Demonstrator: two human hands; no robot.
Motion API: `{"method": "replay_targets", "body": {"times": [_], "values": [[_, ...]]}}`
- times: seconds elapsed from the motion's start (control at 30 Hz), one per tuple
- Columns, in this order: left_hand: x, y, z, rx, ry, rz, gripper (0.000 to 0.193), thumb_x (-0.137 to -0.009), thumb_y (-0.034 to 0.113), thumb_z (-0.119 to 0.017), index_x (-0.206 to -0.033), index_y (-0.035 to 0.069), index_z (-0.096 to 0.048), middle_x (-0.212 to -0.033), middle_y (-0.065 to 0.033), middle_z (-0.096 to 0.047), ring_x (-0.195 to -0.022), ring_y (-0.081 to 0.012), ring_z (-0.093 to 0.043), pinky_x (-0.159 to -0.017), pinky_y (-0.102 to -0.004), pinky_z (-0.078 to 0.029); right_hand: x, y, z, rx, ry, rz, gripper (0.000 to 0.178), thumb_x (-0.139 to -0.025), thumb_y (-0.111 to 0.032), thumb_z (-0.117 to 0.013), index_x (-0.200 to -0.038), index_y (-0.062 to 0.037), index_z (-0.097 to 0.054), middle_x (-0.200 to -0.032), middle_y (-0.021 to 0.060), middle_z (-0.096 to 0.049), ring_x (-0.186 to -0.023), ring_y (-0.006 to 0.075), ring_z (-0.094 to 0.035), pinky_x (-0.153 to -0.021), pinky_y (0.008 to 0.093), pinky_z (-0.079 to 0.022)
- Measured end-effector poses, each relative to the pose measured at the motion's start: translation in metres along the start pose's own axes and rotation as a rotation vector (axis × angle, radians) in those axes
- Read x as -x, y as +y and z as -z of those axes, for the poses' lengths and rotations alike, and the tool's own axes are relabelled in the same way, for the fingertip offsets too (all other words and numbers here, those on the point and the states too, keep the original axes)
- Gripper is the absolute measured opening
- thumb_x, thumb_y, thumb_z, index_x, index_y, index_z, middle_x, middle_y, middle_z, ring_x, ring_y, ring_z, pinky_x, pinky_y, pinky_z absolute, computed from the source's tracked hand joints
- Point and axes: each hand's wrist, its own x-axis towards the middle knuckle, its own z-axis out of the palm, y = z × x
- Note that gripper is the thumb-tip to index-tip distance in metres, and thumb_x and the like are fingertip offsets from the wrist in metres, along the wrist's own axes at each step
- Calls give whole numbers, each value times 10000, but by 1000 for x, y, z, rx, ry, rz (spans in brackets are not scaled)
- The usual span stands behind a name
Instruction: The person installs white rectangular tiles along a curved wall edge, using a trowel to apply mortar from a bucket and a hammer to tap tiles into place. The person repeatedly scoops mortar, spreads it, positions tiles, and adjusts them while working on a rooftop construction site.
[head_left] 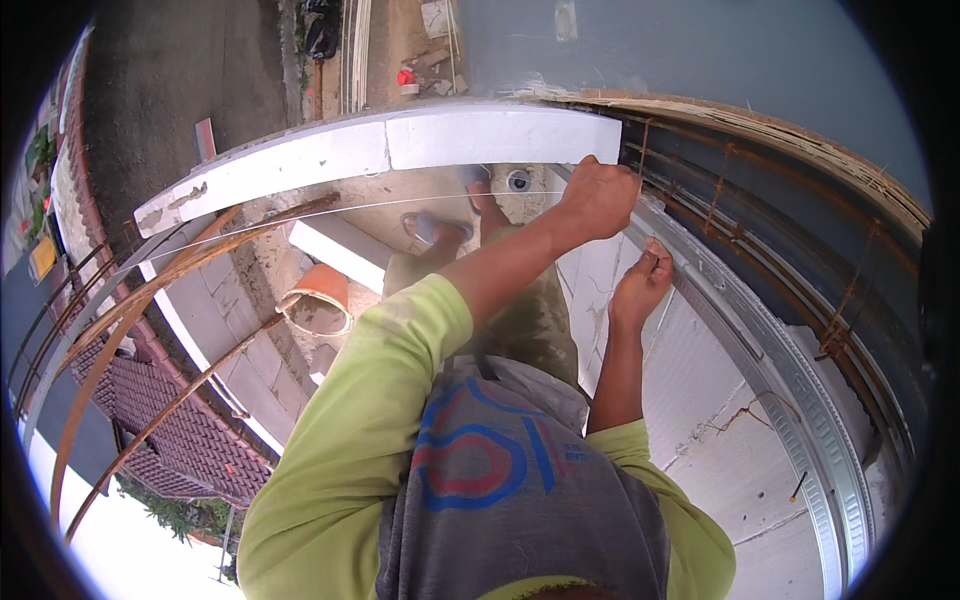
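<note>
A row of white blocks (pixel 455 137) curves across the view ahead of me. A thin pale string (pixel 400 205) stretches from the left along the near side of the row to my left hand (pixel 603 197). The fingers of that hand are closed on the string by the blocks' right end, close to a rusty steel bar. My right hand (pixel 642 284) is lower and nearer, beside a metal channel (pixel 745 335). Its thumb and fingertips are pinched together, but what they hold is too small to make out. Loose thin string hangs just left of it.
An orange bucket (pixel 318 300) stands on the floor to the left, near a white block (pixel 340 250). Bent wooden poles (pixel 150 285) cross the left side. Rusty rebar (pixel 780 215) runs along the right, beside a block wall (pixel 720 420). A small round roll (pixel 518 181) lies by my feet.
</note>
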Motion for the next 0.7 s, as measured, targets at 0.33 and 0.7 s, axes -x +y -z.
{"method": "replay_targets", "body": {"times": [0.33,0.7], "values": [[0,8,13,40,-65,47,172,-986,202,-672,-908,78,-763,-876,-128,-762,-814,-373,-751,-776,-497,-544,11,1,-1,102,-106,28,275,-1172,-205,-553,-1191,33,-689,-1157,120,-723,-1081,202,-671,-1005,365,-523],[110,2,32,248,262,-40,160,-957,96,-725,-1099,67,-792,-983,-92,-743,-946,-323,-725,-887,-455,-554,13,-51,-10,808,-285,456,239,-1073,-120,-591,-1235,32,-682,-1116,250,-706,-1038,475,-711,-897,537,-594]]}}
